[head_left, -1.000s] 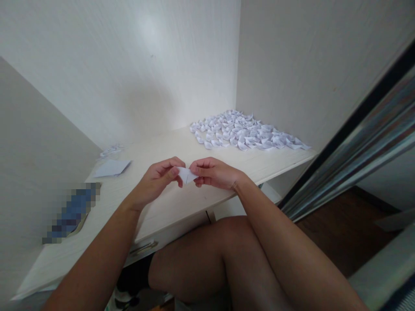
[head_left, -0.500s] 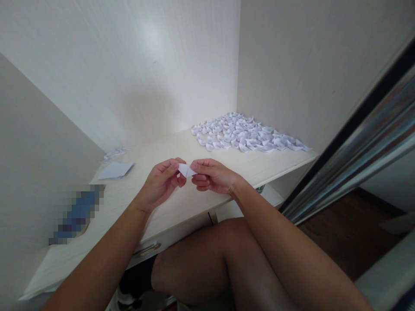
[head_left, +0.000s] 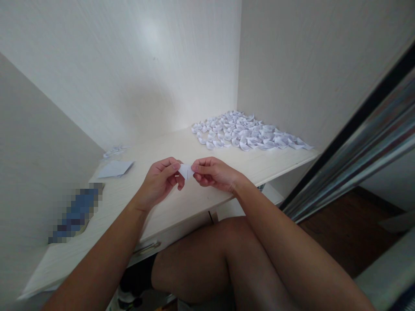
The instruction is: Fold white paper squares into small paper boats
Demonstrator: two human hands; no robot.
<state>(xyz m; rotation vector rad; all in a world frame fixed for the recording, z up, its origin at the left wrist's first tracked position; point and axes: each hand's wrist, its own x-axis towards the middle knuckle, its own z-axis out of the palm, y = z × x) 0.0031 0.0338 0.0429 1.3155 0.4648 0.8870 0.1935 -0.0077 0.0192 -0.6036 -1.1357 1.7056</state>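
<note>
Our left hand (head_left: 160, 180) and right hand (head_left: 215, 175) pinch a small folded paper (head_left: 186, 171) between them, above the table (head_left: 194, 205). Left of them we have flat white paper (head_left: 115, 169); farther off, to their right, many folded pieces (head_left: 248, 136) lie spread out.

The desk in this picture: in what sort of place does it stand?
Probably a room in a home: the desk, with a drawer below, fits between pale panels, and brown floor shows at right.

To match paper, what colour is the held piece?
The held piece is white, shown in head view.
</note>
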